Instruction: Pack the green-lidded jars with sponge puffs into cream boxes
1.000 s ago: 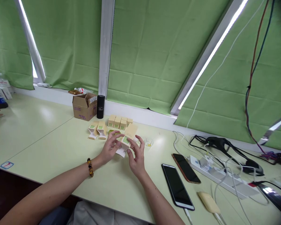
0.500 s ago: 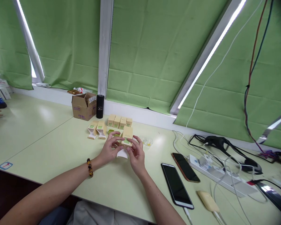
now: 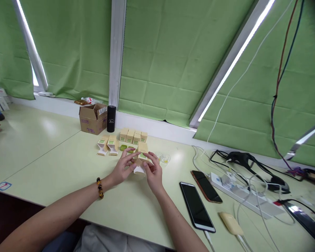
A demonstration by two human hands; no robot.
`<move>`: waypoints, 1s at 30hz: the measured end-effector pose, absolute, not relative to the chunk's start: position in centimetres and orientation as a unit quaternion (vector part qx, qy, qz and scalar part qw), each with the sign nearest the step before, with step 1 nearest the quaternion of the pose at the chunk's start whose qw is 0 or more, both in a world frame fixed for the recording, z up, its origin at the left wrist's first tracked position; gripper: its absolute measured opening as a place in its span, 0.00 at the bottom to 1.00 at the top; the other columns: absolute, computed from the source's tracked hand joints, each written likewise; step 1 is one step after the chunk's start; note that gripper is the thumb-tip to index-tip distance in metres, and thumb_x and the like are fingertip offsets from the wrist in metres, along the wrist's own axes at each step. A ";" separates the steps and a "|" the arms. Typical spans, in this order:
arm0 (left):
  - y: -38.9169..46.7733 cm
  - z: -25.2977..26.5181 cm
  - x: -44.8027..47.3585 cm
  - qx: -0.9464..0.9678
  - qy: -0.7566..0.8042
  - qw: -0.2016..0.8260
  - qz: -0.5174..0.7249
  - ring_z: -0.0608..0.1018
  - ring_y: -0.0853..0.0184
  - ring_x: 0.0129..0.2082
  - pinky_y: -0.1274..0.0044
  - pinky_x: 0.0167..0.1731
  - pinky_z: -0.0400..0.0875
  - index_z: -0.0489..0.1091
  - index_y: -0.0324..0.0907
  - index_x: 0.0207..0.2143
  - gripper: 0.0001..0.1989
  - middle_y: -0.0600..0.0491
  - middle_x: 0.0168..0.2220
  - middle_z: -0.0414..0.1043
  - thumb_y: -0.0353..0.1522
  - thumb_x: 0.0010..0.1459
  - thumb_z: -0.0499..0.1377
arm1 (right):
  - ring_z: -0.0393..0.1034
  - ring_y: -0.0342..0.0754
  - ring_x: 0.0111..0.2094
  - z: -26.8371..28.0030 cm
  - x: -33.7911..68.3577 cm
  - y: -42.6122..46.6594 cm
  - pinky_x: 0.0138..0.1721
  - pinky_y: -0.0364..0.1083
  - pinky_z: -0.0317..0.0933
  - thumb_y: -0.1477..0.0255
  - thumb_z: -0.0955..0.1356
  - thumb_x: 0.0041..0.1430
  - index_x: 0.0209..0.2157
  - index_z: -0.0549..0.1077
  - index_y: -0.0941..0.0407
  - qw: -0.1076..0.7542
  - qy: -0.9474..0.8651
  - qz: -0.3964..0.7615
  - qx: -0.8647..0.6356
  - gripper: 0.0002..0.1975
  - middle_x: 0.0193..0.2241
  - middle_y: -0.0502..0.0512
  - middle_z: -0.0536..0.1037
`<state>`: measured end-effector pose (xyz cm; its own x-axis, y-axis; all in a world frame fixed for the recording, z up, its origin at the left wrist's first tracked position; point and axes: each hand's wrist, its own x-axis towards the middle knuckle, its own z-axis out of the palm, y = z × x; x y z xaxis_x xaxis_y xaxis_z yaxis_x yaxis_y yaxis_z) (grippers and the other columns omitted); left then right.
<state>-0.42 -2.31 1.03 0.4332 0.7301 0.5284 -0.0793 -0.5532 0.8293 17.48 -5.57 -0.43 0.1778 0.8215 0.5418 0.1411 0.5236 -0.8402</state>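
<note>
L hand (image 3: pixel 124 168) & R hand (image 3: pixel 154 175): fingers gripping 1 flap-open ctn (image 3: pixel 142 149) mid-tbl (image 3: pixel 55 161). 2 more ctns (image 3: pixel 112 140), 4 boxes (image 3: pixel 130 133) standing nearby; 2 phones (image 3: pixel 197 205) lying R; green blinds (image 3: pixel 160 63) hanging behind.

The held box (image 3: pixel 142 148) is flanked by the left hand (image 3: pixel 124 167) and the right hand (image 3: pixel 153 175), so neither side offers an approach. On its near side, bare table (image 3: pixel 140 206) opens between the 2 forearms. Behind it, a row of small boxes (image 3: pixel 130 135) blocks a straight pass; left of it, green pieces (image 3: pixel 123 147) and 2 open boxes (image 3: pixel 112 142) narrow the way — beyond them the tabletop runs wide. Right of it sits a clear container (image 3: pixel 166 159), then a free lane before 2 phones (image 3: pixel 197 206) and tangled cables (image 3: pixel 250 189).
</note>
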 end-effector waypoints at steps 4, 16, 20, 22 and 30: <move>-2.4 1.2 -0.6 0.766 0.168 0.426 0.451 0.70 0.54 0.56 0.64 0.49 0.76 0.56 0.55 0.70 0.37 0.42 0.69 0.45 0.46 0.61 0.63 | 0.76 0.48 0.42 -0.4 17.8 -5.3 0.43 0.51 0.76 0.59 0.69 0.65 0.54 0.76 0.50 0.658 -0.570 0.264 -0.416 0.19 0.61 0.63 0.62; -2.4 1.0 0.0 0.698 0.218 0.448 0.514 0.72 0.63 0.46 0.74 0.38 0.76 0.65 0.49 0.58 0.23 0.44 0.63 0.54 0.42 0.64 0.62 | 0.74 0.44 0.38 -0.1 17.1 -6.4 0.47 0.53 0.74 0.61 0.66 0.69 0.59 0.72 0.46 0.624 -0.631 0.253 -0.386 0.20 0.62 0.61 0.57; -2.3 1.1 0.1 0.679 0.219 0.464 0.525 0.72 0.66 0.42 0.77 0.34 0.74 0.66 0.48 0.56 0.21 0.45 0.60 0.57 0.42 0.64 0.61 | 0.73 0.45 0.39 0.1 17.1 -6.7 0.48 0.54 0.74 0.60 0.66 0.68 0.60 0.72 0.46 0.615 -0.642 0.240 -0.391 0.20 0.62 0.61 0.58; -2.4 1.3 0.1 0.675 0.218 0.471 0.524 0.72 0.66 0.42 0.78 0.34 0.73 0.65 0.48 0.55 0.20 0.46 0.59 0.57 0.41 0.64 0.61 | 0.73 0.45 0.39 0.1 17.0 -6.7 0.48 0.55 0.74 0.60 0.66 0.68 0.60 0.72 0.46 0.613 -0.648 0.233 -0.387 0.21 0.61 0.61 0.59; -2.5 1.5 0.1 0.672 0.220 0.469 0.528 0.72 0.68 0.39 0.79 0.32 0.71 0.66 0.47 0.53 0.16 0.47 0.57 0.57 0.39 0.65 0.60 | 0.73 0.43 0.36 0.0 16.7 -6.8 0.45 0.54 0.75 0.61 0.67 0.68 0.61 0.71 0.45 0.614 -0.653 0.242 -0.372 0.21 0.62 0.61 0.56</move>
<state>0.10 -2.49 1.54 0.3450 0.7919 0.5039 -0.2000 -0.4625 0.8638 16.71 -6.76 -0.02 0.0307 0.7826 0.6217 0.1878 0.6064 -0.7726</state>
